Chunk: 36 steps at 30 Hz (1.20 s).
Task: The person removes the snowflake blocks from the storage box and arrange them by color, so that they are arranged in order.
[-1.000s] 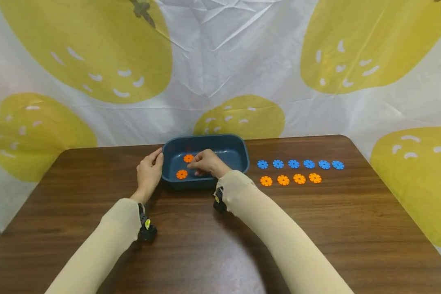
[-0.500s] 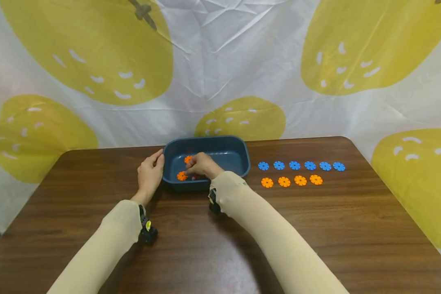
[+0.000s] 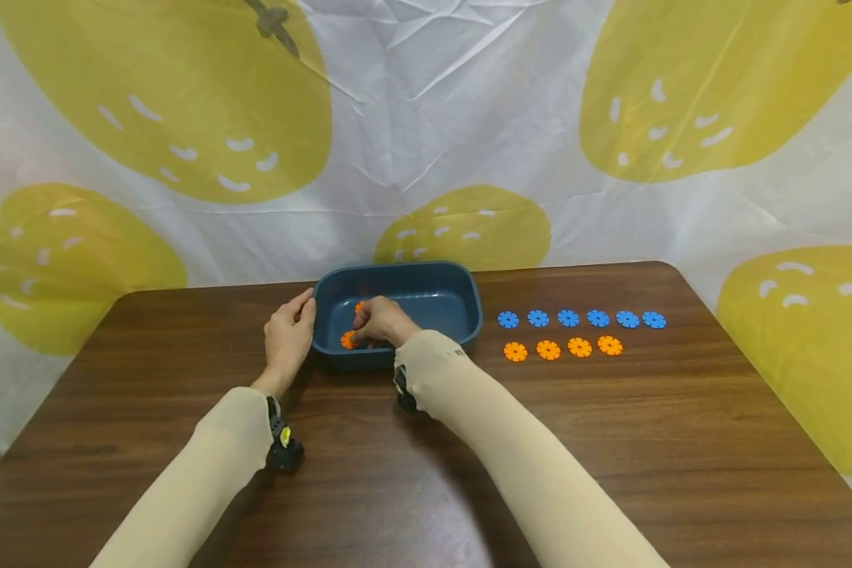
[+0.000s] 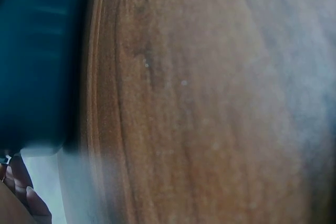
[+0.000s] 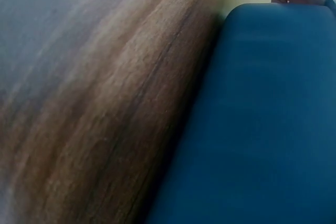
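A dark blue, rounded rectangular plastic bin (image 3: 397,360) stands at the table's back edge. My left hand (image 3: 288,335) rests against its left end, fingertips at the rim. In the left wrist view, some left fingers (image 4: 34,200) show beyond the bin's corner. Reaching over the front wall, my right hand (image 3: 386,319) has its thumb and fingertips down at a notched orange disc (image 3: 348,340), like a snowflake building piece. Whether they pinch it is hidden. Another orange disc (image 3: 359,307) lies farther back in the bin, partly covered by that hand.
Right of the bin, several blue notched discs (image 3: 568,318) lie in a row on the brown wooden table (image 3: 681,442). A row of several orange discs (image 3: 548,349) lies in front of them. A white cloth with yellow fruit prints (image 3: 426,142) hangs behind.
My right hand has moved left inside the bin, to the nearer orange disc, and now covers part of the farther one. The left hand stays at the bin's left end.
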Available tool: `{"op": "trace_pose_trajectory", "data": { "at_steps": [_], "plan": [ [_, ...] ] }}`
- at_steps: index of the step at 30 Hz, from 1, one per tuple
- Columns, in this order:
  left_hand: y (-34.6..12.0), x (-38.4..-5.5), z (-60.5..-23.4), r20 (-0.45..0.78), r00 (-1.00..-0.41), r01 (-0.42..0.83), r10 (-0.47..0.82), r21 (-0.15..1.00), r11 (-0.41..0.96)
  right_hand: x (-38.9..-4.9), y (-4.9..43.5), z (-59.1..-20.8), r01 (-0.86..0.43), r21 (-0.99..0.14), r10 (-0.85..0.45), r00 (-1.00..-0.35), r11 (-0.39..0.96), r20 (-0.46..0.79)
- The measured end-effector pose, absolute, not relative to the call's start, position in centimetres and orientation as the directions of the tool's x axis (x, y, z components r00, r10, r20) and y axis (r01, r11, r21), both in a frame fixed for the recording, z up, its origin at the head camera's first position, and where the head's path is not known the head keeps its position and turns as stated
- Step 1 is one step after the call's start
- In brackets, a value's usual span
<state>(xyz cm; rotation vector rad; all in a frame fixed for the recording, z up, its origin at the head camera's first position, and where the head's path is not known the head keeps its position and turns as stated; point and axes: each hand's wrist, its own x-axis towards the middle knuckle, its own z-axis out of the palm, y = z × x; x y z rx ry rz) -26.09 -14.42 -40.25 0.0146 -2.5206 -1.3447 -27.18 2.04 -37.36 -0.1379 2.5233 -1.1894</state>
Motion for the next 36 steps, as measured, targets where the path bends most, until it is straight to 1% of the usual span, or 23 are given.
{"op": "trace_pose_trajectory", "data": {
  "at_steps": [7,14,19,27,36],
  "plan": [
    [-14.27,-25.97,-40.24,0.242,-0.961,0.127,-0.134,0.817,0.563,-27.32,1.89,-37.54,0.025,-0.724,-0.234,-0.938,0.689,-0.255],
    [-14.3,-26.02,-40.23,0.241,-0.961,0.124,-0.137,0.815,0.566,-27.23,1.74,-37.49,-0.028,-0.646,-0.231,-0.945,0.763,-0.232],
    [-14.28,-25.98,-40.21,0.227,-0.964,0.113,-0.136,0.818,0.564,-26.99,1.63,-37.34,-0.046,-0.619,-0.234,-0.946,0.784,-0.226],
    [-14.36,-25.97,-40.25,0.222,-0.967,0.117,-0.124,0.821,0.558,-26.83,1.61,-37.24,-0.062,-0.611,-0.243,-0.945,0.789,-0.217],
    [-14.37,-25.94,-40.24,0.225,-0.966,0.118,-0.123,0.817,0.564,-26.96,1.76,-37.42,-0.018,-0.627,-0.225,-0.941,0.779,-0.252]
  ]
}}
